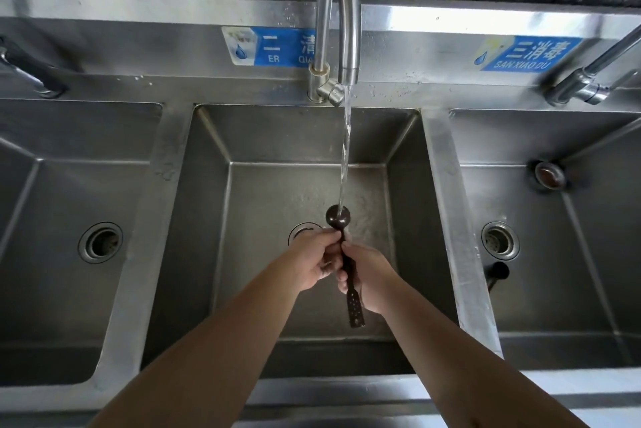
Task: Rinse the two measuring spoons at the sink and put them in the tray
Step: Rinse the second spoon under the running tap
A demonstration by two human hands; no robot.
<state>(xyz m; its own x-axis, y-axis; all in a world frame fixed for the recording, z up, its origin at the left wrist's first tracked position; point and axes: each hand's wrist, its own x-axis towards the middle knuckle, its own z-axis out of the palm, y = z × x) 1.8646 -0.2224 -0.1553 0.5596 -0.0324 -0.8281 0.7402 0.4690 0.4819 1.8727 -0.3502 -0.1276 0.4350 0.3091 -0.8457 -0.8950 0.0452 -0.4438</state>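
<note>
A dark brown measuring spoon is held over the middle sink basin, its round bowl directly under the running water stream. My right hand grips its handle, whose perforated end sticks out below the hand. My left hand pinches the handle just below the bowl. A second dark spoon lies in the right basin near its drain. No tray is in view.
The curved steel faucet rises behind the middle basin. Left basin and right basin flank it, each with a drain. Other taps sit at the far left and far right. Blue labels mark the backsplash.
</note>
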